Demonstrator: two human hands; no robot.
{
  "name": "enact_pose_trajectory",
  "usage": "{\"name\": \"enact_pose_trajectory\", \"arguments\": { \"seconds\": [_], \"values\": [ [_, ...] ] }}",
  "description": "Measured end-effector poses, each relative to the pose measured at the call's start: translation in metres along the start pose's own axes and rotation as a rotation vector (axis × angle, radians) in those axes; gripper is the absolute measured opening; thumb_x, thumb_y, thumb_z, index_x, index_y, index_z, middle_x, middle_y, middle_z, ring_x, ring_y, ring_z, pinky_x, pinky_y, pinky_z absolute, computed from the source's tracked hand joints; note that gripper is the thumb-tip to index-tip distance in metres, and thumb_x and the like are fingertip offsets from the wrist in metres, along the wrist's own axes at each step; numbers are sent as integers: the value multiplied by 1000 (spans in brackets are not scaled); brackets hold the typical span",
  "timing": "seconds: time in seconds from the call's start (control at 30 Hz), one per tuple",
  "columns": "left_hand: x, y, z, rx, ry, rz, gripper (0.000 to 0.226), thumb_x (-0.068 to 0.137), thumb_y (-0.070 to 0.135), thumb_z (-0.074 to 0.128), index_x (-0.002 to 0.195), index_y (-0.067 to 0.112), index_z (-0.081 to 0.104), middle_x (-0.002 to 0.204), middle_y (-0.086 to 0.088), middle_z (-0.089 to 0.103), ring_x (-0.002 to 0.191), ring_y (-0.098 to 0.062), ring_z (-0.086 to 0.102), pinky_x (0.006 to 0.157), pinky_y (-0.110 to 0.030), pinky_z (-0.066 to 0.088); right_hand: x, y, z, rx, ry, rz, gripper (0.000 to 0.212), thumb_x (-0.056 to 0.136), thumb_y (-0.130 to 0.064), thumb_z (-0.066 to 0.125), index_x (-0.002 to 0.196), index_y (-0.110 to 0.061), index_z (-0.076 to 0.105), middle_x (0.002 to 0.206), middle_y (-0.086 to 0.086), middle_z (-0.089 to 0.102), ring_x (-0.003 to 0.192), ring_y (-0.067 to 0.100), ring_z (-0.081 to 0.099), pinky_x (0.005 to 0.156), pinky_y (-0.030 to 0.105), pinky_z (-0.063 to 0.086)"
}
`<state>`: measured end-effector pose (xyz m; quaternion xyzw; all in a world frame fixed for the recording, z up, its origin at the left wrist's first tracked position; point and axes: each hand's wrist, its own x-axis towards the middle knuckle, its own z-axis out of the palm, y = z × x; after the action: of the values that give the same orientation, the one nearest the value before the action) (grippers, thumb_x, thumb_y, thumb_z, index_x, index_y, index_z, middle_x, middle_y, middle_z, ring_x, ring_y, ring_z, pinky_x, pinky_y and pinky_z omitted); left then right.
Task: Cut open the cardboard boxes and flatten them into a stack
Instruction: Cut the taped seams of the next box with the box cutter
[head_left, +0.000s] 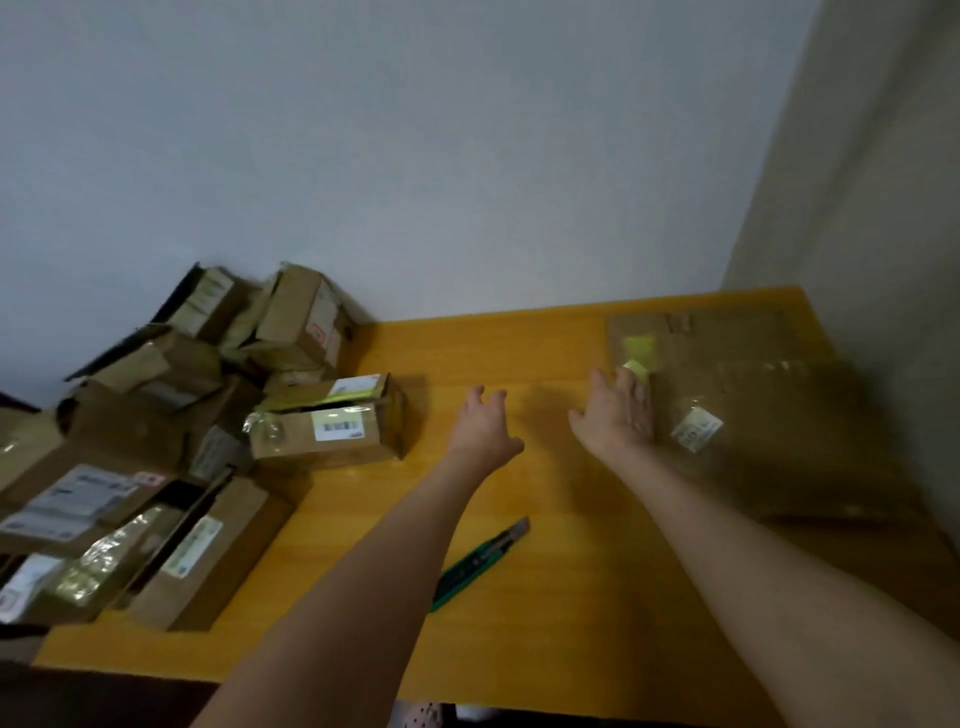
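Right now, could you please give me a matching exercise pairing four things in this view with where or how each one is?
Things:
1. utility knife
2. flattened cardboard
3. pile of cardboard boxes
4. left hand

Descriptions:
A. lying flat at the right end of the table
B. open, fingers spread, holding nothing
C. green, lying loose on the tabletop
D. heaped at the left end

Pairs: 1-C, 2-A, 3-D, 4-B.
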<state>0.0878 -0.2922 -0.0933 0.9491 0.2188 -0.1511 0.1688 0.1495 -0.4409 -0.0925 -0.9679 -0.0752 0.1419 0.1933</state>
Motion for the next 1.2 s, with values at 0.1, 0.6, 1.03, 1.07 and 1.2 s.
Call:
{"name": "enact_pose_trajectory", "arguments": {
  "seconds": [0.1, 0.6, 1.03, 1.07, 1.2],
  "values": [
    [-2, -50, -19, 14, 44, -4, 78, 87, 29, 69, 150, 17, 24, 157, -10, 12, 140, -30, 30, 103, -42, 44, -11, -55, 25, -6, -27, -63, 58, 92, -40, 55, 144, -22, 33, 152, 10, 20, 139, 31, 21, 109, 41, 31],
    [6, -297, -83, -193, 356, -91, 73, 90, 25, 62, 150, 14, 23, 155, -16, 22, 143, -32, 24, 114, -45, 29, -56, -264, 164, 536, -183, 154, 76, 83, -34, 71, 145, -13, 31, 147, 11, 36, 131, 30, 40, 106, 42, 36],
    [5, -344, -100, -726, 141, -250, 65, 89, 28, 63, 144, 11, 33, 134, -12, 51, 118, -30, 54, 93, -38, 49, -71, -278, 171, 892, -98, 263, 61, 80, -5, 73, 134, -12, 46, 130, 6, 57, 111, 18, 53, 88, 27, 40],
    [2, -340, -104, -758, 167, -229, 69, 88, 30, 66, 145, 13, 32, 136, -11, 50, 120, -30, 53, 97, -40, 48, -74, -276, 167, 913, -62, 254, 64, 80, -4, 73, 136, -13, 45, 130, 4, 56, 111, 18, 53, 89, 27, 41],
    [-14, -326, -120, -891, 222, -121, 72, 87, 25, 68, 148, 18, 30, 139, -6, 49, 125, -26, 50, 96, -36, 44, -83, -266, 146, 995, 52, 247, 70, 81, 0, 68, 142, -17, 40, 133, 2, 54, 119, 21, 53, 95, 34, 46]
  ]
}}
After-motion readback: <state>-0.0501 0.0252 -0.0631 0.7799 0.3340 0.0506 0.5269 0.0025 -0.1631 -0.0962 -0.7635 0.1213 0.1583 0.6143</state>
